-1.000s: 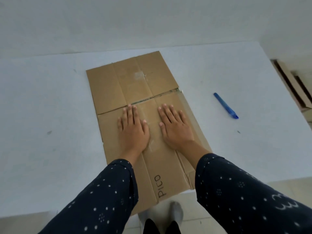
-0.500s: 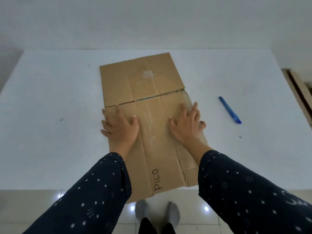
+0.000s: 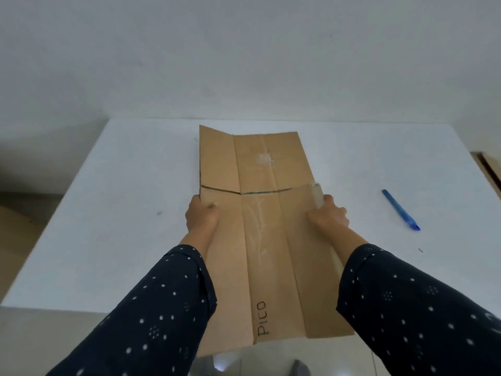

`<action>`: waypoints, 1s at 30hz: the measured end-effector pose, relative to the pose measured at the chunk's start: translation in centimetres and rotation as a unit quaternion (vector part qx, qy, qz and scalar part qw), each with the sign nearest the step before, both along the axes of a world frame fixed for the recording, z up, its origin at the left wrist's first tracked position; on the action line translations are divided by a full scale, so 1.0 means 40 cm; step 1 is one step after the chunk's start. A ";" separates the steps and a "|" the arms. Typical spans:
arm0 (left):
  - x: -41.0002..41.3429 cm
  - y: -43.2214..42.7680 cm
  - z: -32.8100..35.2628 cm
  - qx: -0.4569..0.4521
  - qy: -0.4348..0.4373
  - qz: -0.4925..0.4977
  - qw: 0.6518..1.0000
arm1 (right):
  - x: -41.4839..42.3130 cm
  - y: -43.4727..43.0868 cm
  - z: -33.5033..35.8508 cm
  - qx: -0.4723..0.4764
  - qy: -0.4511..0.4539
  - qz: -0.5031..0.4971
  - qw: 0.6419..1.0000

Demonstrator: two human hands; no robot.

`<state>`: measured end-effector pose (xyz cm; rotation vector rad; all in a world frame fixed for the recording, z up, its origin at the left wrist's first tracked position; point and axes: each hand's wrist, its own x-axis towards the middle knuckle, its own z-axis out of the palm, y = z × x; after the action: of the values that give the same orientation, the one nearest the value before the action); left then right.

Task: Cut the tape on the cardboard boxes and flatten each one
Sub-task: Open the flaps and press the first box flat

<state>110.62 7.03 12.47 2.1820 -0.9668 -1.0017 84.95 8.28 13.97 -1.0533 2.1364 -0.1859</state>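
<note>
Cardboard box (image 3: 265, 240), flattened, is reaching from the white table (image 3: 122, 213) out past its near edge. The left hand (image 3: 202, 217) is gripping its left edge and the right hand (image 3: 329, 217) its right edge, fingers curling around it. A blue tool (image 3: 401, 210), possibly a cutter, is lying well apart rightward.

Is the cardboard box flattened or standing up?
Flattened: the cardboard box is one creased sheet, gripped at its side edges by the left hand and right hand; its far left flap tilts up.

Navy sleeves (image 3: 151, 308), white dots
</note>
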 end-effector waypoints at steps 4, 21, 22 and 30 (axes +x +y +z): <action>0.160 -0.038 0.033 -0.028 -0.030 -0.012 0.999 | 0.164 -0.022 0.007 0.055 0.014 0.001 0.998; 0.789 -0.187 0.016 -0.051 -0.217 -0.109 0.969 | 0.804 -0.159 -0.030 -0.048 -0.080 0.006 0.996; 0.798 -0.187 0.008 -0.043 -0.218 -0.113 0.968 | 0.806 -0.161 -0.034 -0.047 -0.070 0.009 0.996; 0.726 -0.158 0.002 0.169 -0.283 -0.248 0.911 | 0.754 -0.124 -0.047 -0.013 0.106 0.196 0.975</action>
<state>139.65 0.72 12.55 2.6584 -1.7992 -0.7911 115.13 3.33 12.10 -1.5424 2.0612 0.0923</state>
